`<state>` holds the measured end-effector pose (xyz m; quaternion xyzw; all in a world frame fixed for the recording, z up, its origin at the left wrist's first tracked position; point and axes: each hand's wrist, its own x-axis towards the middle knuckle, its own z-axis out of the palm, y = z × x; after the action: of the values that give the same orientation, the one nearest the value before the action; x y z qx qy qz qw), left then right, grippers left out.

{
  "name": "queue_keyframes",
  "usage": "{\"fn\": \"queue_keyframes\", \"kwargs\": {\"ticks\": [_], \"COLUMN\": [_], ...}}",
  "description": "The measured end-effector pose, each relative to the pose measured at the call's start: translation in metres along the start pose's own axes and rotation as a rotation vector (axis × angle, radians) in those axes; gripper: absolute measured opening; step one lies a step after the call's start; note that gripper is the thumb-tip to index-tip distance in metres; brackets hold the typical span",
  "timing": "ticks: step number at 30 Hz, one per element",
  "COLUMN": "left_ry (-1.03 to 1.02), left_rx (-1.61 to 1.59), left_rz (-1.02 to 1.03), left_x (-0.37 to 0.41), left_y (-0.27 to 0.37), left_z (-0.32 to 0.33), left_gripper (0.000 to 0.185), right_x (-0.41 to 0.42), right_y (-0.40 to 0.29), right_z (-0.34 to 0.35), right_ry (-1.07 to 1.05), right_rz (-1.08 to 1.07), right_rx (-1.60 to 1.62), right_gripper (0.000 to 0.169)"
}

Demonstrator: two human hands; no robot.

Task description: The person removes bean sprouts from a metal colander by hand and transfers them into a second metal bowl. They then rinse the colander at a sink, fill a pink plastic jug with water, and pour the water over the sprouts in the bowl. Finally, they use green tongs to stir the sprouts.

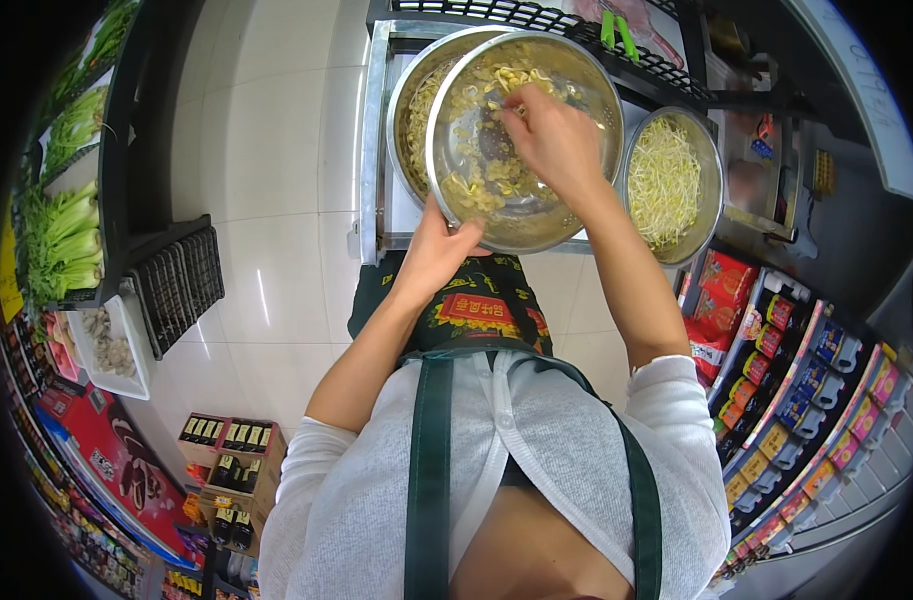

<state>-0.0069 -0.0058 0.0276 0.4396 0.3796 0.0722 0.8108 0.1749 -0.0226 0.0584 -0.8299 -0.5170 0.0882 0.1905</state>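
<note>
My left hand grips the near-left rim of a perforated stainless steel colander, thumb inside and fingers beneath. Pale bean hulls and a few yellow bean sprouts lie scattered over its inside. My right hand reaches into the colander with its fingertips drawn together; whether anything is pinched there is hidden. Under the colander, and partly covered by it, a larger metal basin holds more bean sprouts. To the right stands a metal bowl filled with bean sprouts.
The basins rest on a metal-framed stand. Behind it runs a black grid rack with green-handled tongs. Leafy vegetables fill a shelf at left, above a white tub. Packaged goods line the right.
</note>
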Motion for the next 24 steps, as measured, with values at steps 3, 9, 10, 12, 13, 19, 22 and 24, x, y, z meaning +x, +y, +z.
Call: {"fn": "queue_keyframes", "kwargs": {"ticks": [3, 9, 10, 12, 13, 19, 22, 24], "left_ry": [-0.004, 0.037, 0.072, 0.116, 0.101, 0.218, 0.241, 0.258], "left_rx": [0.013, -0.023, -0.044, -0.055, -0.077, -0.111, -0.124, -0.135], "left_rz": [0.0, 0.007, 0.014, 0.032, 0.039, 0.107, 0.13, 0.144], "left_x": [0.0, -0.001, -0.003, -0.002, -0.001, -0.001, -0.001, -0.002], "left_y": [-0.004, -0.004, -0.001, -0.001, -0.001, 0.012, 0.017, 0.019], "left_z": [0.0, -0.006, -0.008, -0.016, -0.021, -0.034, -0.038, -0.039], "left_gripper": [0.042, 0.041, 0.04, 0.039, 0.038, 0.039, 0.039, 0.039], "right_x": [0.007, 0.007, 0.003, -0.004, -0.008, -0.028, -0.035, -0.039], "right_y": [0.005, 0.029, 0.036, 0.038, 0.038, 0.039, 0.033, 0.036], "right_z": [0.015, 0.006, -0.003, -0.008, -0.012, -0.034, -0.047, -0.051], "right_ry": [0.017, -0.278, -0.383, -0.415, -0.406, -0.207, -0.098, -0.063], "right_rz": [-0.048, 0.288, 0.336, 0.448, 0.466, 0.472, 0.499, 0.496], "right_rx": [-0.135, 1.139, 1.419, 1.806, 1.812, 1.737, 1.711, 1.657], "right_gripper": [0.013, 0.01, 0.01, 0.011, 0.012, 0.024, 0.038, 0.047]}}
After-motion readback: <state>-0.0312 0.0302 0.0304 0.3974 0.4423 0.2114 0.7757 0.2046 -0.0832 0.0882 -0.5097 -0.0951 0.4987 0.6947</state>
